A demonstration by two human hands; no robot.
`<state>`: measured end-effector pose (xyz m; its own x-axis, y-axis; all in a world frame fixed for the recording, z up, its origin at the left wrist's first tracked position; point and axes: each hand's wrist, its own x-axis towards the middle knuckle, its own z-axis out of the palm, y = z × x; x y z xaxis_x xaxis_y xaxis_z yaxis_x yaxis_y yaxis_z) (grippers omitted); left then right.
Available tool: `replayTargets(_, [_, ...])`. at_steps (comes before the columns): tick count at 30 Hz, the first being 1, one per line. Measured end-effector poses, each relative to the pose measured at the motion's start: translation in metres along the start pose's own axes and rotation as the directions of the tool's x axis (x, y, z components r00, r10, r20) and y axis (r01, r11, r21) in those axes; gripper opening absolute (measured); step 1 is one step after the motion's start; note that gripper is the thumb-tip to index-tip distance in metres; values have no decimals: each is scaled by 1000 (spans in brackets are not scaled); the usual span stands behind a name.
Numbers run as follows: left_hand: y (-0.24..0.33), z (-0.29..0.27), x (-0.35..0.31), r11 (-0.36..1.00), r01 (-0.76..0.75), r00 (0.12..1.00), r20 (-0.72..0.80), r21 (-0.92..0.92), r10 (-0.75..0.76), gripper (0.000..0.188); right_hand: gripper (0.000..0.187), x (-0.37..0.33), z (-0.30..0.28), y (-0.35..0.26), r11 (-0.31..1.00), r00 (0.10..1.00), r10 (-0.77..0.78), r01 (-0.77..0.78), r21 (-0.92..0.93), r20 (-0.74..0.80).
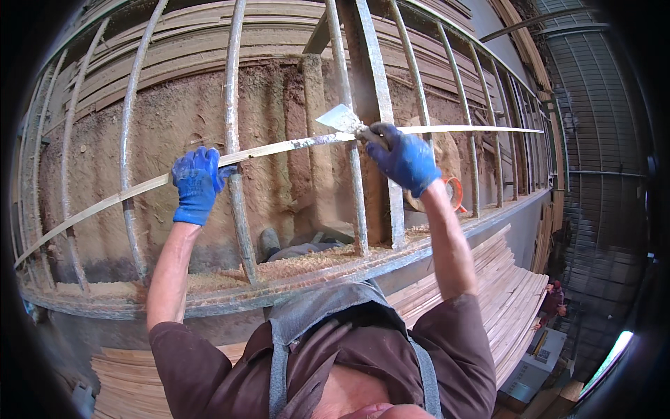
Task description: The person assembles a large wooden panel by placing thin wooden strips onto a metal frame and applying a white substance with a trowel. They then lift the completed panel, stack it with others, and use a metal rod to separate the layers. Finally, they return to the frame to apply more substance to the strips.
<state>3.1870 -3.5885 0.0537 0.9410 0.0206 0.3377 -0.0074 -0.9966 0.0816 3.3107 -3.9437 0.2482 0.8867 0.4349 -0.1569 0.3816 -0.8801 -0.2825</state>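
A long, thin wooden strip (265, 151) lies crosswise over the slatted rack (236, 91), reaching far to both sides. My left hand (196, 183), in a blue work glove, is closed around the strip beside one of the rack's bars. In my blue-gloved right hand (403, 158) is a putty knife (340, 119), its flat blade angled up and left above the strip. Whitish paste clings to the blade near the handle, and whitish patches mark the strip just left of it. My right fingers hide most of the knife's handle.
Sawdust covers the rack's near rail (293, 269). Beyond the bars lie stacked boards (188, 42); more planks (488, 293) are piled at my right. An orange ring-shaped object (455, 194) shows below the bars. Another person (555, 300) is at the far right near a box (536, 366).
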Motion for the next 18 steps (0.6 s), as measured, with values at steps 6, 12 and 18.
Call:
replayTargets(6, [6,3,-5,1000,10,998,-60,29,-9,36,35,35,-27,-17,955,958,22,64,-290,285])
replayTargets(12, [3,2,-2,999,18,999,-40,32,-17,35,41,28,-48,5,925,955,167,-65,-373,246])
replayTargets(18, [4,-7,7,1000,7,1000,-14,-25,-7,33,38,-11,-24,37,992,995,70,-63,-108,66])
